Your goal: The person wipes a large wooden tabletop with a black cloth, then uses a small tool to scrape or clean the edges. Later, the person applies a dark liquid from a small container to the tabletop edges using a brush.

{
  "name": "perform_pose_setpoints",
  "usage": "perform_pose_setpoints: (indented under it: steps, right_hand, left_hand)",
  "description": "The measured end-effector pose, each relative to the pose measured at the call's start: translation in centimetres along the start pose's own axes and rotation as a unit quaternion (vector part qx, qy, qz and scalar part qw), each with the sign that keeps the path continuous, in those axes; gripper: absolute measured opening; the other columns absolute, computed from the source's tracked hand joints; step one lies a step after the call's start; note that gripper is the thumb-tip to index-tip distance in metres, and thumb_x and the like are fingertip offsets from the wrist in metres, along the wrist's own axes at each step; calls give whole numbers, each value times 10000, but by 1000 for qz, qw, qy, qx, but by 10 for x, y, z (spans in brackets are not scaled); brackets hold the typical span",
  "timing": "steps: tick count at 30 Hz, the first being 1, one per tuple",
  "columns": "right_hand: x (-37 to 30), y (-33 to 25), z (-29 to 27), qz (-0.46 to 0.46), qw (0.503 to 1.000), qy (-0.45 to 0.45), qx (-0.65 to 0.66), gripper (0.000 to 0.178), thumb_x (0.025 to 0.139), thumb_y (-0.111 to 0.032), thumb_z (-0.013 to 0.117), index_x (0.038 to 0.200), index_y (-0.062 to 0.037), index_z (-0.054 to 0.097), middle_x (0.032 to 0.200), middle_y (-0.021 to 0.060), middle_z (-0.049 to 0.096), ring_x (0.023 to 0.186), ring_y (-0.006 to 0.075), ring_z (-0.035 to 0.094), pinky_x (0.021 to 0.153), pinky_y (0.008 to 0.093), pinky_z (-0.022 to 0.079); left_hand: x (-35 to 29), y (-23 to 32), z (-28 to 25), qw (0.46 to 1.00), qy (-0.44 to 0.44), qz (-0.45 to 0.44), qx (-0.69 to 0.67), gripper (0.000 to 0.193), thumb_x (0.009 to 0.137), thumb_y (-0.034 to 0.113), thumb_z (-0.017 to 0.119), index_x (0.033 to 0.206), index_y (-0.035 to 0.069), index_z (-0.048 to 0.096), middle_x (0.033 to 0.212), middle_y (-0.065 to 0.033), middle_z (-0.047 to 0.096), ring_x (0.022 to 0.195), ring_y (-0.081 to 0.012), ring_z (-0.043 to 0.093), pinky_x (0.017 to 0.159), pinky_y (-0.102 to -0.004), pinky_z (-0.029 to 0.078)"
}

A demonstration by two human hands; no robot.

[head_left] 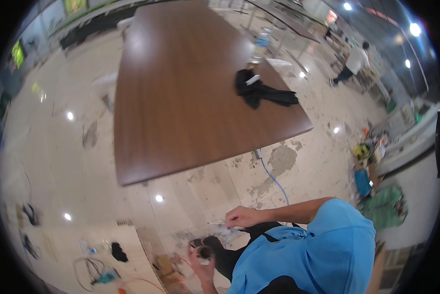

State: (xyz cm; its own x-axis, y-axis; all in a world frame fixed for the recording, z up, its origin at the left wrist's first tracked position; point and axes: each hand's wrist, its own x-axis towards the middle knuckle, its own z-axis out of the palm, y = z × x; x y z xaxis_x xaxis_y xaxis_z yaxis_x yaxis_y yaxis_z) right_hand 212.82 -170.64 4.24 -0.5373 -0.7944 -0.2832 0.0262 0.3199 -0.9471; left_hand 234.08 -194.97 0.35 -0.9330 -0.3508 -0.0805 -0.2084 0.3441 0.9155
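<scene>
Low in the head view, my left hand is wrapped round a small round hollow thing with a brown inside and a pale wall. Whether it is a cup or a roll is hard to tell. Further up and to the right, my right hand has its fingers curled in front of my blue shirt. A thin pale stick juts out leftward from those fingers; its kind is too small to make out. Both hands are off the brown table, on the near side of its edge.
On the table's right side lie a black cloth and a clear bottle. A blue cable runs across the stained floor. A pale board at lower left carries cords and small tools. A person stands far right, beyond green sacks.
</scene>
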Motion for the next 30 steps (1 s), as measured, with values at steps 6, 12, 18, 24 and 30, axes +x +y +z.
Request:
perform_pose_setpoints:
  steps: [6, 12, 18, 24, 30]
  right_hand:
    - [-176, 15, -110, 27, 974, 165, 153, 243, 1053, -245, 631, 1024, -38, 754, 930, 28, 721, 901, 116, 660, 838, 304, 526]
    - [-324, 44, -202, -22, 878, 367, 307, 281, 1092, -256, 581, 1030, -29, 734, 932, -3, 706, 888, 83, 638, 816, 278, 525]
    - [-452, 54, -309, -79, 742, 643, 172, 244, 1075, -179, 596, 1101, 4, 754, 984, 20, 733, 877, 87, 647, 779, 257, 528]
    - [-556, 62, -399, -64, 516, 852, 57, 213, 1034, -84, 637, 1168, 36, 751, 1011, 110, 772, 841, 117, 686, 753, 265, 561]
    - [-638, 100, -487, 3, 490, 866, 102, 229, 1028, -124, 658, 1157, 40, 752, 934, 83, 760, 790, 109, 678, 709, 265, 560]
  left_hand:
    - [50, 162, 169, 945, -303, 126, 0, 648, 694, 164, 940, 1252, 51, 631, 1514, -255, 485, 1295, -360, 585, 1017, -417, 512]
    - [71, 281, 369, 831, -528, 172, -23, 738, 754, 244, 931, 1360, 37, 564, 1236, -167, 647, 1143, -321, 657, 980, -409, 524]
    - [87, 393, 535, 766, -568, 298, -45, 756, 723, 221, 942, 1349, -3, 582, 1273, -182, 666, 1174, -305, 661, 1005, -385, 521]
    - [96, 488, 683, 741, -571, 343, -82, 738, 764, 206, 907, 1368, -39, 560, 1285, -188, 662, 1165, -291, 664, 1006, -384, 527]
    - [126, 545, 827, 747, -578, 306, -123, 728, 757, 215, 908, 1350, -39, 571, 1227, -191, 682, 1081, -284, 678, 960, -382, 539]
